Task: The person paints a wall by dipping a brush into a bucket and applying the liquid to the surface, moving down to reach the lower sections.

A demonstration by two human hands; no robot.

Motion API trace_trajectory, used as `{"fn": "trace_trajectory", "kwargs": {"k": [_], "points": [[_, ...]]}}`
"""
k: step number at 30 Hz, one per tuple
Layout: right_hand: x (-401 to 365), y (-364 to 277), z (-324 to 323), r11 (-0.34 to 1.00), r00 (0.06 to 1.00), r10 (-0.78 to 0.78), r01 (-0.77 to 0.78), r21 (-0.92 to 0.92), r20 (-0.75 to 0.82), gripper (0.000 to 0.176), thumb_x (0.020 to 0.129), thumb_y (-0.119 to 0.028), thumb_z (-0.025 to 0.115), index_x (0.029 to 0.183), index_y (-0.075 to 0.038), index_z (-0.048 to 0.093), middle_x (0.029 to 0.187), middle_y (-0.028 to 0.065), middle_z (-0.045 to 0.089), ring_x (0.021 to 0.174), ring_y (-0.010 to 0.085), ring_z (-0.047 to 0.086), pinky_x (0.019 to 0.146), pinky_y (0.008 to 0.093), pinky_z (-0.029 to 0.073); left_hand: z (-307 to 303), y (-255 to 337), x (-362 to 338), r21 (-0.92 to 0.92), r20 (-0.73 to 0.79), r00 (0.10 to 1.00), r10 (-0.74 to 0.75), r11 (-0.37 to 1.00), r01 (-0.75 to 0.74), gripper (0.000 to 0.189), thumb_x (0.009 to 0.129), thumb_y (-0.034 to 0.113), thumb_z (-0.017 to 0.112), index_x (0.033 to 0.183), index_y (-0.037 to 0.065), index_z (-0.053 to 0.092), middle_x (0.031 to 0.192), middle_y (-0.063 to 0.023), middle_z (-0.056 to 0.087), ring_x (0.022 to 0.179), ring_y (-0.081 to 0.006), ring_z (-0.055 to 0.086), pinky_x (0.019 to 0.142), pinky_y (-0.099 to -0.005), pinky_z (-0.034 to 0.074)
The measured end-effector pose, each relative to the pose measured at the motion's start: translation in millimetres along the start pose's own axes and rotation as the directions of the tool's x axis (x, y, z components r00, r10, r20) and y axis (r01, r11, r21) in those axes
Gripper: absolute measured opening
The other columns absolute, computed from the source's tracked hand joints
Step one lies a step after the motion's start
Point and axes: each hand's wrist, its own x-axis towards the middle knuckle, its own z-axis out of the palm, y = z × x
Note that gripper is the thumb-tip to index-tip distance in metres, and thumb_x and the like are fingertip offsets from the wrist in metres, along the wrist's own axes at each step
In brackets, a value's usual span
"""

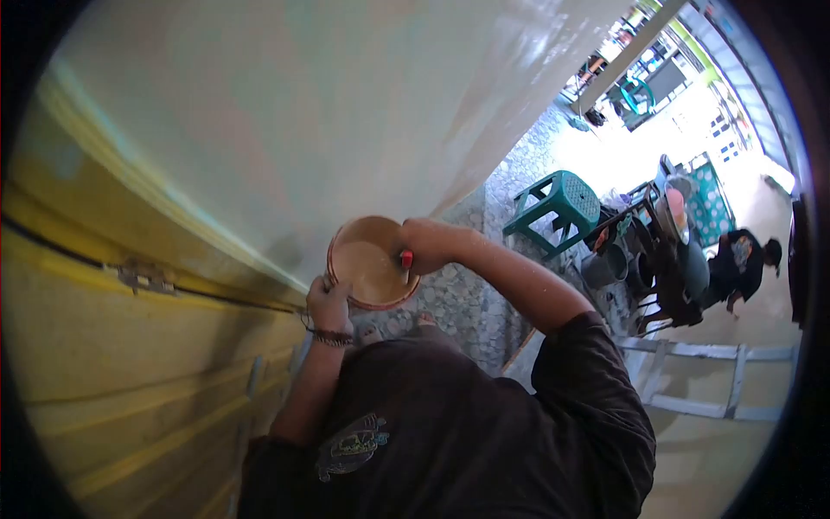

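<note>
A round bucket (pixel 370 268) with a reddish-brown rim is held up in front of my body; its inside looks tan and coated. My left hand (pixel 330 304), with a beaded bracelet at the wrist, grips the near-left rim, the thumb over the edge. At the right side of the bucket, my right hand (pixel 427 246) is closed around a red-handled tool (pixel 406 258). Only the red end shows clearly; the working end of that tool is hidden. Pale specks dot my right forearm.
A pale wall (pixel 328 112) rises ahead, beside a yellow door (pixel 112 346) with a metal latch on the left. To the right are a green plastic stool (pixel 558 208), stacked pots and basins (pixel 683 242), a ladder (pixel 692 376), and another person in dark clothes (pixel 742 268).
</note>
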Motion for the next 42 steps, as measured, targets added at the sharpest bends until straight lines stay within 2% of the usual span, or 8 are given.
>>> {"fn": "trace_trajectory", "kwargs": {"k": [6, 9, 14, 18, 27, 32, 36, 42], "points": [[-35, 16, 17, 0.677, 0.800, 0.480, -0.077, 0.732, -0.360, 0.021, 0.069, -0.016, 0.074, 0.077, -0.001, 0.061, 0.068, 0.0078, 0.062, 0.059, 0.0169, 0.059, 0.055, 0.0284, 0.048, -7, -15, 10, -0.030, 0.034, 0.995, -0.098, 0.995, 0.099, 0.018, 0.068, 0.001, 0.060, 0.071, 0.008, 0.044, 0.069, -0.0001, 0.047, 0.057, -0.0104, 0.047, 0.048, -0.0257, 0.043], [-48, 24, 39, 0.288, 0.588, 0.717, 0.238, 0.928, -0.374, 0.020, 0.076, -0.016, 0.070, 0.086, -0.003, 0.058, 0.071, 0.0051, 0.061, 0.058, 0.0138, 0.059, 0.050, 0.0241, 0.047, 10, 13, -3, -0.021, 0.053, 0.980, -0.194, 0.980, 0.195, 0.015, 0.070, 0.002, 0.058, 0.076, 0.007, 0.044, 0.072, -0.0034, 0.050, 0.056, -0.0144, 0.052, 0.045, -0.0302, 0.050], [-65, 42, 80, -0.465, 0.592, 0.797, 0.726, 0.506, -0.119, 0.017, 0.082, -0.016, 0.063, 0.095, -0.009, 0.055, 0.074, 0.0042, 0.059, 0.062, 0.0138, 0.060, 0.050, 0.0262, 0.048, 22, 6, 2, -0.103, 0.097, 0.983, -0.158, 0.980, 0.168, 0.014, 0.072, 0.001, 0.056, 0.080, 0.006, 0.046, 0.075, -0.0063, 0.053, 0.058, -0.0166, 0.055, 0.048, -0.0351, 0.056], [-74, 57, 84, -0.424, 0.488, 0.872, 0.716, 0.555, 0.037, 0.018, 0.086, -0.018, 0.058, 0.099, -0.007, 0.054, 0.079, 0.0043, 0.061, 0.063, 0.0122, 0.060, 0.050, 0.0232, 0.048, 17, 4, 7, -0.089, 0.131, 0.973, -0.188, 0.976, 0.201, 0.013, 0.072, -0.001, 0.053, 0.077, 0.008, 0.046, 0.075, -0.0058, 0.053, 0.060, -0.0167, 0.057, 0.051, -0.0372, 0.057], [-22, 5, -175, 0.170, 0.005, 0.678, 0.972, 0.163, -0.735, 0.026, 0.084, -0.008, 0.059, 0.105, 0.000, 0.046, 0.090, 0.0107, 0.058, 0.079, 0.0179, 0.061, 0.064, 0.0303, 0.051, -6, 11, -16, -0.096, 0.054, 0.981, -0.189, 0.976, 0.193, 0.012, 0.069, -0.001, 0.050, 0.078, 0.007, 0.047, 0.077, -0.0062, 0.053, 0.065, -0.0198, 0.058, 0.055, -0.0455, 0.058], [46, 76, -69, 0.151, 0.022, 0.835, 0.952, 0.267, -0.550, 0.028, 0.084, -0.010, 0.061, 0.105, 0.003, 0.049, 0.096, 0.0117, 0.059, 0.085, 0.0195, 0.061, 0.071, 0.0323, 0.054, -26, 22, -35, -0.155, -0.029, 0.975, -0.221, 0.965, 0.214, 0.012, 0.069, -0.001, 0.050, 0.078, 0.006, 0.046, 0.079, -0.0074, 0.055, 0.067, -0.0220, 0.061, 0.053, -0.0415, 0.059], [44, 127, 98, 0.014, 0.049, 0.995, 0.780, 0.626, -0.084, 0.024, 0.080, -0.006, 0.063, 0.099, 0.004, 0.051, 0.096, 0.0128, 0.058, 0.083, 0.0215, 0.062, 0.070, 0.0318, 0.056, -55, 16, -36, -0.153, -0.015, 0.987, -0.160, 0.976, 0.156, 0.012, 0.068, -0.001, 0.051, 0.078, 0.006, 0.048, 0.078, -0.0067, 0.054, 0.066, -0.0210, 0.059, 0.054, -0.0390, 0.057], [34, 42, -106, 0.457, -0.198, 0.885, 0.543, 0.705, -0.422, 0.014, 0.076, -0.012, 0.066, 0.075, 0.000, 0.059, 0.068, 0.0055, 0.061, 0.059, 0.0125, 0.056, 0.054, 0.0291, 0.047, -93, 4, -32, -0.091, -0.093, 0.991, -0.098, 0.992, 0.089, 0.011, 0.067, -0.003, 0.053, 0.073, 0.005, 0.049, 0.069, -0.0028, 0.052, 0.059, -0.0131, 0.048, 0.058, -0.0277, 0.044]]}}
